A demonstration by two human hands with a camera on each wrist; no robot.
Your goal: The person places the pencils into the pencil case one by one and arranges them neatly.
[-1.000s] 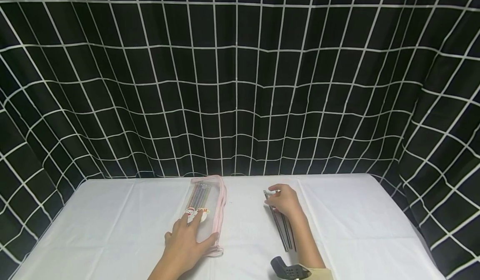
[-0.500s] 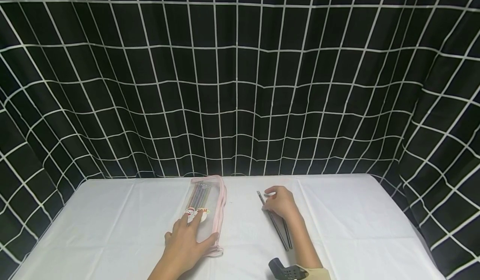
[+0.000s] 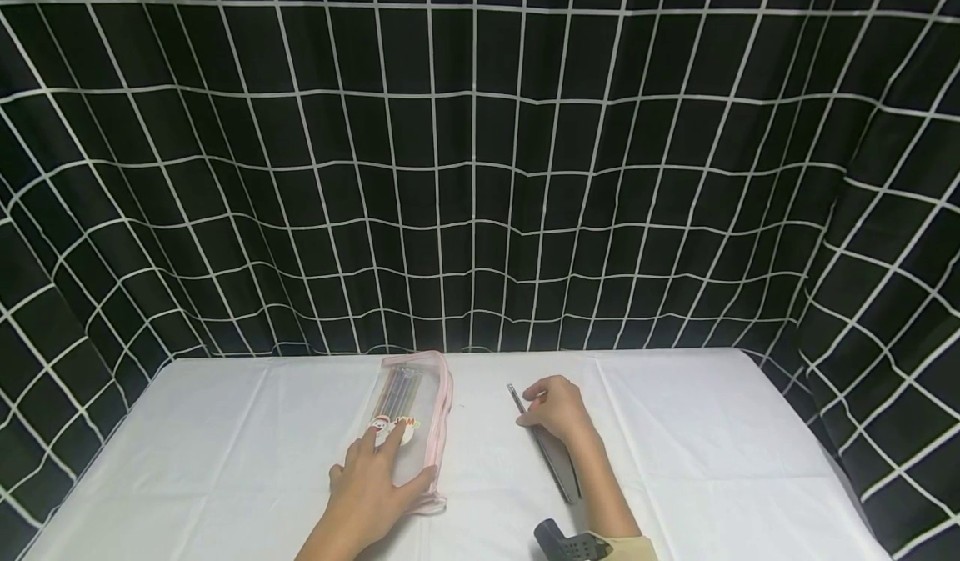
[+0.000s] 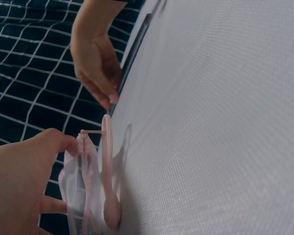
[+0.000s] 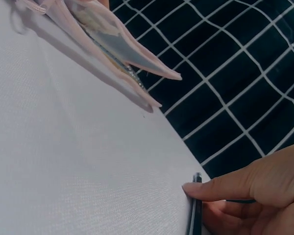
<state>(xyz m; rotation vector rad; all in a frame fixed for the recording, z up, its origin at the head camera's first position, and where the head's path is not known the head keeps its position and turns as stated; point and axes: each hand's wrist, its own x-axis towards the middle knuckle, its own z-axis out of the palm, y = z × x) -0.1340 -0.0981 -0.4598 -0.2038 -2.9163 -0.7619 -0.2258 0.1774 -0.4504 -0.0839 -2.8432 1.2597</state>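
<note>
A clear pencil case (image 3: pixel 423 453) with pink trim and a cartoon print lies left of the middle of the table, with several pencils (image 3: pixel 397 390) inside. Spread fingers of my left hand (image 3: pixel 367 486) rest on it, the thumb at its zipper edge. In the right wrist view the case's pink lips (image 5: pixel 161 71) stand apart. To the right, my right hand (image 3: pixel 558 415) holds dark, slim pencils (image 3: pixel 551 465) with silver ends between thumb and curled fingers. Two are seen side by side in the right wrist view, below the thumb (image 5: pixel 218 188). My forearm may hide part of them.
A white cloth covers the table (image 3: pixel 247 444). Behind it and at both sides hangs a black curtain (image 3: pixel 495 169) with white grid lines. A dark device (image 3: pixel 570 542) is worn on my right wrist, by the beige sleeve (image 3: pixel 633 548).
My right hand has shifted slightly left, drawing the pencils along. Three lay fanned out before; now they are closer together, partly behind the arm. My left hand has stayed on the case.
</note>
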